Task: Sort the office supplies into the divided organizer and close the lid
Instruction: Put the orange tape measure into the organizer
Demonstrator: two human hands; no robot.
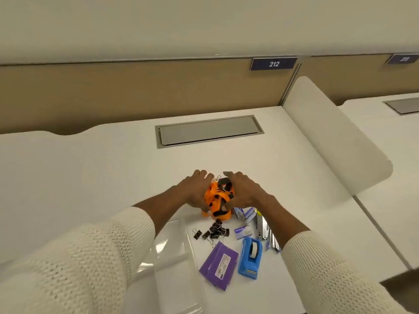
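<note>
My left hand [196,189] and my right hand [243,192] cup an orange and black bundle of straps [218,201] from both sides on the white desk. Nearer to me lie black binder clips [213,232], small staple boxes [243,231], a purple box [219,265], a blue tape dispenser [250,259] and metal staplers [260,227]. A clear plastic organizer [174,245] lies at the left of these items, partly under my left sleeve; its compartments are hard to make out.
A grey cable hatch [208,131] is set into the desk [90,177] behind the bundle. A white rounded divider [335,137] separates this desk from the neighbouring one at the right. A beige panel with a blue label 212 [274,63] stands at the back.
</note>
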